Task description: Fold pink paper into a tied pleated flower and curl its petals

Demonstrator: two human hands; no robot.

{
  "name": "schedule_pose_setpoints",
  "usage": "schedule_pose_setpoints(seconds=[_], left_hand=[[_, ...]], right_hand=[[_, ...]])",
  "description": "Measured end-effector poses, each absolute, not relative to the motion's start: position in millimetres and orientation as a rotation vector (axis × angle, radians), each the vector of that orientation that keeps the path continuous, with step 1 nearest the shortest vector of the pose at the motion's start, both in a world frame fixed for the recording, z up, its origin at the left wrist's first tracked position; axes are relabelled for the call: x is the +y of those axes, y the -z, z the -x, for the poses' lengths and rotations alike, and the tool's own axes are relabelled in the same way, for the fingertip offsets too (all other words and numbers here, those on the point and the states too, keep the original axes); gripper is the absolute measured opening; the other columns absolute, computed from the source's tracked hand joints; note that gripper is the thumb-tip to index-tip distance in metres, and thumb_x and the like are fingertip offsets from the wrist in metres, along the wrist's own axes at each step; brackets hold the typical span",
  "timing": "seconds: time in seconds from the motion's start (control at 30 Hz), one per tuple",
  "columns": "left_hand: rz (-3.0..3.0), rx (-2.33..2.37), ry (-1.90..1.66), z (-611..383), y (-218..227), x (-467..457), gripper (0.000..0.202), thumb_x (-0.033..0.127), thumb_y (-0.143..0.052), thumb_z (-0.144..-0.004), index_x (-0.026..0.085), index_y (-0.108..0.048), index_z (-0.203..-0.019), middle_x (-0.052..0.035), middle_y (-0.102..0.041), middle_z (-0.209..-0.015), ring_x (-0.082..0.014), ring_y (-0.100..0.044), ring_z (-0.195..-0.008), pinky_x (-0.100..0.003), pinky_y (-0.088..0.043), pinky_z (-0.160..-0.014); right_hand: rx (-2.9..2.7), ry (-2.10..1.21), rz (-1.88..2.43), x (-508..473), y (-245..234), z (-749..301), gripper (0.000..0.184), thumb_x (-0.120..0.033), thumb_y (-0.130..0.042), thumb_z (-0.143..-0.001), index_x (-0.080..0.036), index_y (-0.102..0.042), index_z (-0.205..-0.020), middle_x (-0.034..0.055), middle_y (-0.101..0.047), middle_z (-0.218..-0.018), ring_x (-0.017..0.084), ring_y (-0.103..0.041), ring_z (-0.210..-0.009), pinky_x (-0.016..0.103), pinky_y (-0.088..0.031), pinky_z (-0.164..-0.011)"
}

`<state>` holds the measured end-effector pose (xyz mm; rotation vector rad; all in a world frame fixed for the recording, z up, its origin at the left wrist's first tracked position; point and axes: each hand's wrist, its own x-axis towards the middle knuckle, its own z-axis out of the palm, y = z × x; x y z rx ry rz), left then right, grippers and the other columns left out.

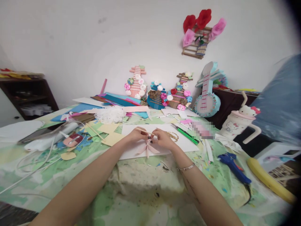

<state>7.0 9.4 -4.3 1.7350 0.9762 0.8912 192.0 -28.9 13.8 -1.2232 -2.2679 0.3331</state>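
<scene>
My left hand (137, 135) and my right hand (164, 138) meet over a white sheet (185, 145), fingertips pinched close together. Both are closed on a small pink paper piece (147, 150), whose narrow strips fan out below toward me. A thin pale stick (142, 129) runs across between the fingers of the two hands. Where paper and stick meet, the fingertips hide the detail. Right of my right hand lie gold-handled scissors (173, 136) and a green craft knife (188, 136).
A blue glue gun (235, 168) and a yellow banana-shaped object (270, 180) lie at right, near a cup with a straw (237, 124). Cables, yellow paper (113, 139) and a white power strip (51, 136) are at left. Paper-flower instruments (156, 97) lean on the wall.
</scene>
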Motion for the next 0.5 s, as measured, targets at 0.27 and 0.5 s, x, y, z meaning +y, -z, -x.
schedule_pose_setpoints(seconds=[0.27,0.5], left_hand=[[-1.542,0.952,-1.03,-6,-6,4,0.023,0.029,-0.07,-0.057,0.012,-0.061,-0.072,-0.005,-0.067,-0.06,-0.0151,-0.061,-0.058,-0.025,-0.044,-0.057],[-1.34,0.984,-1.156,-4,0,13,0.032,0.027,-0.075,-0.05,0.013,-0.059,-0.074,-0.0027,-0.067,-0.068,-0.0135,-0.063,-0.063,-0.026,-0.049,-0.063]], right_hand=[[-2.179,-0.33,1.347,-31,-15,-204,0.008,-0.024,-0.065,-0.07,-0.019,-0.07,-0.072,-0.0035,-0.056,-0.058,0.009,-0.044,-0.055,0.02,-0.027,-0.054],[-2.163,-0.411,1.32,-31,-15,-207,0.01,-0.024,-0.063,-0.069,-0.019,-0.071,-0.072,-0.003,-0.063,-0.063,0.009,-0.049,-0.058,0.019,-0.03,-0.055]])
